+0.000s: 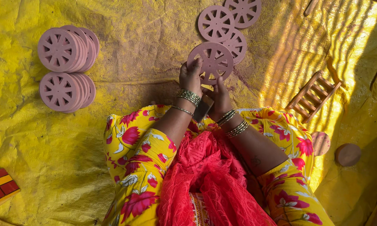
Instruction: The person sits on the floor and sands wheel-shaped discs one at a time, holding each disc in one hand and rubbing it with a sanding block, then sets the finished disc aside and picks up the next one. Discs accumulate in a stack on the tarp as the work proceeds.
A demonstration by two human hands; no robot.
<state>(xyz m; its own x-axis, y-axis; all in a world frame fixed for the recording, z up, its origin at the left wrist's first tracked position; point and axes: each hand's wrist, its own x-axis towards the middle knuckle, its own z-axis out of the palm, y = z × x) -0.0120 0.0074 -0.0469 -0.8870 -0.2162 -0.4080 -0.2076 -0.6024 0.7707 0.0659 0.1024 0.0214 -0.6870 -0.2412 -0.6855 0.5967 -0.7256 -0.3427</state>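
While the person sits on the yellow sheet (146,46), the work is on one pink wheel (215,58), held up just above the lap and in front of three loose wheels (217,21) that lie overlapping on the sheet. Two stacks (65,67) of the same wheels stand well apart at the left, and a small wooden ladder (314,96) lies at the right. The left hand (190,77) pinches the wheel's rim, thumb in front and fingers behind; this grip seems firm enough, and it is better kept on the rim, away from the thin spokes. The right hand (219,100) is closed around a small dark block (203,109), perhaps for rubbing; I judge that light, even strokes along the edge are safest.
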